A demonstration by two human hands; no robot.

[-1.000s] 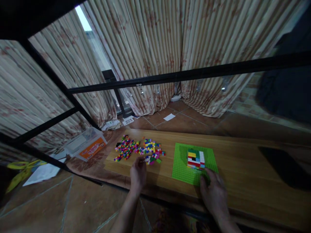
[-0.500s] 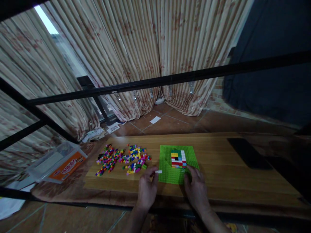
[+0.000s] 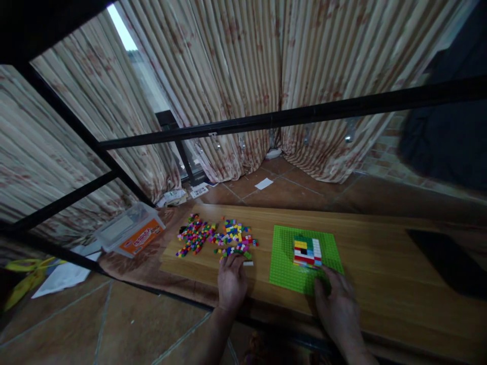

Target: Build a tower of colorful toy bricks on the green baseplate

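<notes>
My left hand [image 3: 232, 281] is at the near edge of a pile of small loose bricks [image 3: 216, 238] in many colours. Its thumb and forefinger are closed on a small white brick [image 3: 248, 263] that sticks out to the right. My right hand [image 3: 337, 304] lies with its fingers flat on the near right corner of a green baseplate [image 3: 285, 253] and holds nothing. On the plate stands a low block of red, white, yellow, green and blue bricks [image 3: 307, 252], just beyond my right fingertips.
Everything rests on a wooden board [image 3: 380, 263] low over a tiled floor. A clear plastic box with an orange label [image 3: 131, 230] stands to the left. A flat dark object [image 3: 445, 258] lies at the right. Black metal bars [image 3: 266, 121] cross in front of curtains.
My left hand took a white brick from the pile, carried it to the baseplate's left edge, then drew back to the pile's near edge. My right hand stayed on the plate's corner.
</notes>
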